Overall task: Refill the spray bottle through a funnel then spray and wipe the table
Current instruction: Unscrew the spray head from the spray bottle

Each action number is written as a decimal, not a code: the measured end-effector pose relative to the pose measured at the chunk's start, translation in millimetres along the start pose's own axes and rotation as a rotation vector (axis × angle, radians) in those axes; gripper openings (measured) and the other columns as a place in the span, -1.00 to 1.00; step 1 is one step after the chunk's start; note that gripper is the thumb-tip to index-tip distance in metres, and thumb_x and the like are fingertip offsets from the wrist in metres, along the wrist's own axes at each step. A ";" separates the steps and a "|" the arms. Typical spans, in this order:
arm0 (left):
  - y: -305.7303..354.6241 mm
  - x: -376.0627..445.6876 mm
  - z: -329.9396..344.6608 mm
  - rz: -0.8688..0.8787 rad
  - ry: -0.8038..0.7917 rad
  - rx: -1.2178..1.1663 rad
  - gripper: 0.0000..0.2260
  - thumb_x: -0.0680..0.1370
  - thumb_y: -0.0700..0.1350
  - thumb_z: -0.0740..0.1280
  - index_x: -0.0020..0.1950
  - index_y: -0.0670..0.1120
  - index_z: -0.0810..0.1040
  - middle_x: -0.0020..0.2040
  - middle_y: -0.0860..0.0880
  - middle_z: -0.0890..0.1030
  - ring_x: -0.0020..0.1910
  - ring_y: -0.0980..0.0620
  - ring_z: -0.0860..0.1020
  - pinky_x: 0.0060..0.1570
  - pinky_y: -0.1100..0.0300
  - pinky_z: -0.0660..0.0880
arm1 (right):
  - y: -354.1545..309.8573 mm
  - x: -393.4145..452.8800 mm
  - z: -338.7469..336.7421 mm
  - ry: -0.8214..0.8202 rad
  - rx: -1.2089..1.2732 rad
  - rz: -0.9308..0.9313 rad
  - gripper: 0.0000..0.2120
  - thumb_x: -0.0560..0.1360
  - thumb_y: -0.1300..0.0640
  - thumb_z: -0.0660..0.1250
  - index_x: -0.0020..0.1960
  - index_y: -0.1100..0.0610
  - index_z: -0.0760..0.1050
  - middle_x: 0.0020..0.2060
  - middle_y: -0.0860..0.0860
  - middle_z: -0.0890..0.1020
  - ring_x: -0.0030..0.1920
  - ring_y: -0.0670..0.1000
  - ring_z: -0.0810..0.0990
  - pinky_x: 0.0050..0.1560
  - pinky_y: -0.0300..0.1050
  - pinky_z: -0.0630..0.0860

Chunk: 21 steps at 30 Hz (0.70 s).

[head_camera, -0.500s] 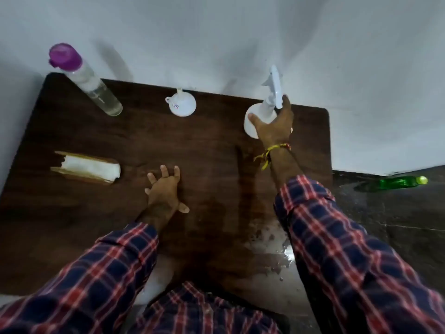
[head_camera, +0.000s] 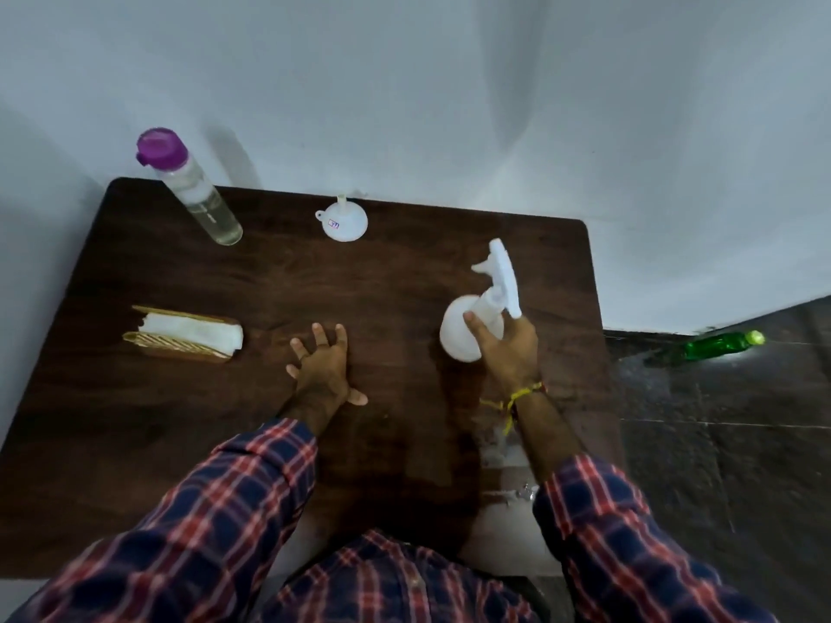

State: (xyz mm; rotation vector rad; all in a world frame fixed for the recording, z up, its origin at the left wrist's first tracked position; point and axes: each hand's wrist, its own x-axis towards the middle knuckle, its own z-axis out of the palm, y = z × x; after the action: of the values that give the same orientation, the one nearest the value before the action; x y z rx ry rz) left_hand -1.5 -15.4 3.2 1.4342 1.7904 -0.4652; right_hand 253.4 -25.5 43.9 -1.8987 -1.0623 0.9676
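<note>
My right hand (head_camera: 508,353) grips the neck of a white spray bottle (head_camera: 458,330), whose trigger head (head_camera: 501,274) points away from me, over the right part of the dark wooden table (head_camera: 404,272). My left hand (head_camera: 321,368) rests flat on the table's middle with fingers spread. A white funnel (head_camera: 345,223) lies mouth down near the far edge. A clear refill bottle (head_camera: 198,195) with a purple cap stands at the far left corner. White folded tissues sit in a wooden holder (head_camera: 184,335) at the left.
A grey wall runs right behind the table. A green bottle (head_camera: 719,344) lies on the dark floor to the right. Wet patches show on the table's near right part (head_camera: 499,456).
My right hand has drawn the spray bottle toward me, away from the far right corner. The left hand has stayed flat on the table.
</note>
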 end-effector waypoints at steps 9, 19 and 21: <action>3.0 -106.6 21.6 0.599 0.148 -0.732 -0.37 0.46 0.00 0.50 0.49 0.09 0.36 0.43 0.14 0.43 0.38 0.25 0.39 0.29 0.32 0.39 | 18.2 -116.9 -1.2 -0.270 0.172 -0.084 -0.62 0.46 0.11 0.49 0.25 0.11 0.54 0.12 -0.05 0.67 0.17 -0.07 0.62 0.21 0.10 0.57; -11.1 -140.0 4.6 0.663 0.194 -1.077 -0.44 0.35 -0.06 0.59 0.32 0.03 0.53 0.32 0.06 0.56 0.31 0.11 0.52 0.17 0.18 0.54 | -12.1 -140.4 17.6 -0.567 0.133 -0.247 -0.64 0.55 0.10 0.38 0.34 0.08 0.52 0.21 -0.03 0.64 0.24 -0.01 0.59 0.28 0.13 0.51; -9.1 -145.2 -4.5 0.679 0.215 -1.052 -0.51 0.36 -0.15 0.58 0.26 0.01 0.58 0.23 0.11 0.61 0.21 0.18 0.57 0.04 0.32 0.54 | -12.5 -137.7 17.1 -0.571 0.062 -0.290 -0.59 0.54 0.04 0.40 0.36 0.05 0.50 0.25 -0.08 0.61 0.28 -0.07 0.56 0.31 0.13 0.49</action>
State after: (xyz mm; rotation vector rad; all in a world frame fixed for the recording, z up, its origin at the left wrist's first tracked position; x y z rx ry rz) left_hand -3.0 -109.6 114.1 1.1799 1.2095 0.8870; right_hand 183.2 -139.8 81.7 -1.3883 -1.5593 1.3871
